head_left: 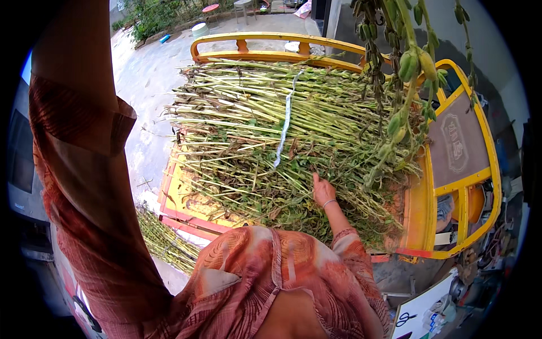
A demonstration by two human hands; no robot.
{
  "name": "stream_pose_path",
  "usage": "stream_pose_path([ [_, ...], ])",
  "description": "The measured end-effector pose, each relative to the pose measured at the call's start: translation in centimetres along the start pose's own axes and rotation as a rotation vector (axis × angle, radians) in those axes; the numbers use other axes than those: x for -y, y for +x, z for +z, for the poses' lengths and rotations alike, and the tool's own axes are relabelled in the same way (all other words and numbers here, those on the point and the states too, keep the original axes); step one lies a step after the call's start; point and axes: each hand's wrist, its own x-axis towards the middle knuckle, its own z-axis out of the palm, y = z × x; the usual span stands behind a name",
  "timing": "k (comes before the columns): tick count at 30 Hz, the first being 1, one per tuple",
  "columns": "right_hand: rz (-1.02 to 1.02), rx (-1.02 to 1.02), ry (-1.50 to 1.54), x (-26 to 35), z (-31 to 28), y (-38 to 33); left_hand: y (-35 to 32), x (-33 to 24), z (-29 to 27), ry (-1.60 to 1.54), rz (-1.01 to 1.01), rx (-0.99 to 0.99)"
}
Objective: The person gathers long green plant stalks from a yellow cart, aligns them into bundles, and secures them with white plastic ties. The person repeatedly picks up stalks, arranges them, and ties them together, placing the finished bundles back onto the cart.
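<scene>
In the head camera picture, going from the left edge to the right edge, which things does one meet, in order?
Raised left arm in a reddish patterned sleeve → pile of cut green stalks on the yellow cart bed → right hand resting on the stalks → hanging stems with green pods → brown seat pad in the yellow frame.

Outdoor yard in plain daylight, with a pale concrete ground [148,73] that's a bit littered near the cart, and a strip of green bushes [151,16] along the far edge. Back there you can also spot a round red stool [210,8], a grey plastic chair [244,7] and a pale bucket [200,29] sitting on the concrete. Off to the right is a grey wall [488,51] in shade, with a jumble of small stuff on the ground below it that's too cluttered to make out.
</scene>
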Motion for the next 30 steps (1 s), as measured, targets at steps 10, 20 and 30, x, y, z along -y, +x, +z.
stream_pose_path([
  [10, 0.089, 0.056, 0.074, -2.2, 0.2, -0.9, 8.3, 6.4, -13.7, -0.263, -0.072, -0.569],
  [20, 0.014, 0.068, 0.193, 0.1, -0.8, 0.8, -10.6, 27.3, -49.4, -0.131, -0.372, -1.418],
  [30, -0.135, -0.237, 0.37, 2.0, -5.7, -0.8, -8.8, 26.0, -47.2, -0.241, -0.399, -1.188],
])
